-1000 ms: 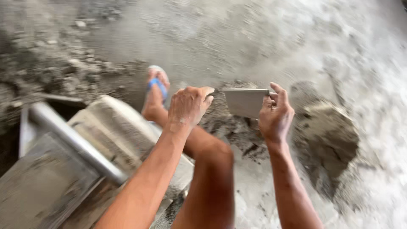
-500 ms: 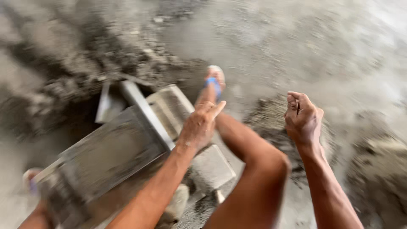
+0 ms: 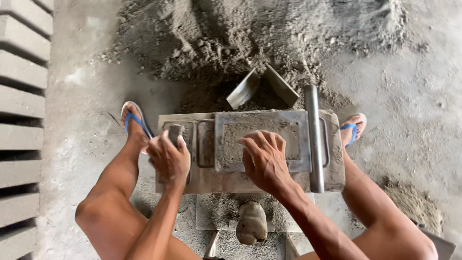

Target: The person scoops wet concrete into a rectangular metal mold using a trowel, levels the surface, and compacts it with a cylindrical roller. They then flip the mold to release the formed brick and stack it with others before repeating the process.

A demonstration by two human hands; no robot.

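Centre frame: right hand (image 3: 263, 159) spread flat on the mortar-filled metal block mould (image 3: 250, 149). Left hand (image 3: 168, 156) clenched around a small grey tool (image 3: 175, 133), mostly hidden. Mould's lower edge blocked by both forearms.

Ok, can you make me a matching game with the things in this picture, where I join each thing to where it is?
Things:
1. grey blocks
2. sand pile
3. metal pipe
4. right hand

Places:
A. lying across the right side of the metal mould
B. pressing on the grey mix inside the mould
C. stacked in rows at the left edge
D. heaped on the ground beyond the mould

Pairs: 1-C, 2-D, 3-A, 4-B
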